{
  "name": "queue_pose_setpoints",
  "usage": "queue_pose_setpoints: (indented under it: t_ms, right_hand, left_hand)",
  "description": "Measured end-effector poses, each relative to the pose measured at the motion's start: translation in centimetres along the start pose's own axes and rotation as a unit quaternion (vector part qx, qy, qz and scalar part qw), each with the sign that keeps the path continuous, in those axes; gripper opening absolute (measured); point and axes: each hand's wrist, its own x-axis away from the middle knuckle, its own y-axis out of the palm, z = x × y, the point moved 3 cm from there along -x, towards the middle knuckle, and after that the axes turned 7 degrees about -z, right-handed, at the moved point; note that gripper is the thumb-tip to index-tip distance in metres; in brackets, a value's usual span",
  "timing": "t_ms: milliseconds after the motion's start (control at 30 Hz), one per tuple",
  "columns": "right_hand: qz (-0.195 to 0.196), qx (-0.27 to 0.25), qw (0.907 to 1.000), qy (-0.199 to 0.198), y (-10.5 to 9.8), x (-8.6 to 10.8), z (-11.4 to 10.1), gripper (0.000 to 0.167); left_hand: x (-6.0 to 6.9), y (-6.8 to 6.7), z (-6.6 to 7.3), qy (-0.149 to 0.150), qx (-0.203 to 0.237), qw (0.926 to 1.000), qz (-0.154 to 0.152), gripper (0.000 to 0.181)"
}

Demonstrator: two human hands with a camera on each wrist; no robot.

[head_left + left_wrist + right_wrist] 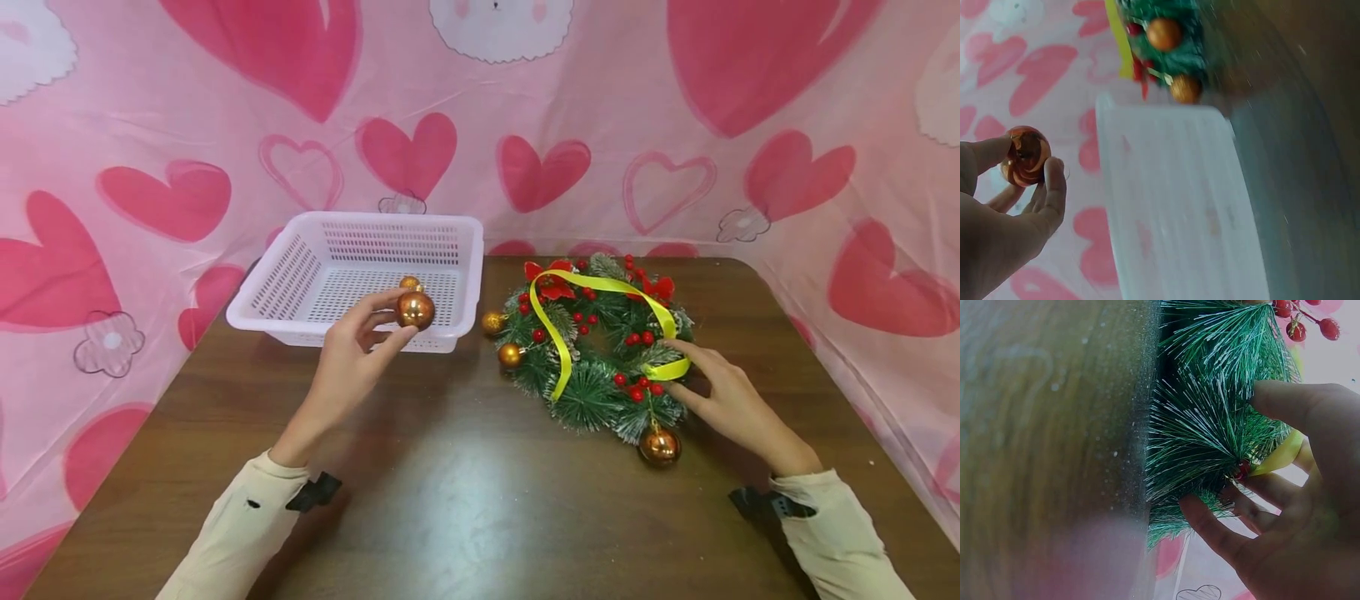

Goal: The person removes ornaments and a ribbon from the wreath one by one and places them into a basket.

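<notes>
My left hand (356, 350) pinches a shiny copper-coloured bauble (416, 309) between thumb and fingers, in front of the white basket in the head view. The left wrist view shows the same bauble (1025, 156) at the fingertips. A green Christmas wreath (588, 400) lies on the table, with red berries, red flowers and a loose yellow ribbon (558, 350). My right hand (731, 400) rests at the wreath's right edge, thumb and fingers spread apart beside the ribbon. Pine needles and ribbon hide some fingertips in the right wrist view.
The white perforated basket (468, 283) stands at the back left; a smaller gold bauble (409, 283) shows inside it. Two gold baubles (510, 356) hang at the wreath's left, and a copper bauble (661, 447) at its front. Behind the brown table (450, 517) hangs a pink heart-patterned cloth (615, 100).
</notes>
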Motion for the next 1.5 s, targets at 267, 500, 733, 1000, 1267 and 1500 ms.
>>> queue_pose_setpoints:
  t_ms: [267, 500, 733, 1000, 1267, 1500]
  right_hand:
    - [-0.003, -0.001, 1.0, 0.002, 0.2, -0.1, 0.1, 0.063]
    - [-0.004, 0.001, 0.9999, 0.01, 0.0, 0.0, 0.0, 0.063]
    - [0.0, 0.001, 0.9999, 0.01, -0.1, 0.1, -0.1, 0.062]
    - [0.0, 0.002, 0.9999, 0.01, 0.0, 0.0, -0.2, 0.062]
    - [-0.001, 0.001, 1.0, 0.009, 0.2, 0.1, 0.0, 0.062]
    - [0.0, 0.0, 1.0, 0.01, 0.3, 0.0, 0.1, 0.062]
  left_hand:
    - [1.0, -3.8, -2.4, -0.031, -0.055, 0.995, 0.077, 0.048]
    - [1.3, -6.1, -3.8, -0.022, -0.123, 0.9842, 0.125, 0.045]
    - [1.5, -7.5, -4.7, -0.016, -0.209, 0.9642, 0.162, 0.045]
    - [1.8, -8.6, -5.6, -0.023, -0.241, 0.9553, 0.17, 0.044]
    - [1.8, -8.4, -6.4, -0.005, -0.265, 0.9504, 0.163, 0.043]
    - [1.8, -8.3, -6.8, 0.003, -0.276, 0.9474, 0.163, 0.043]
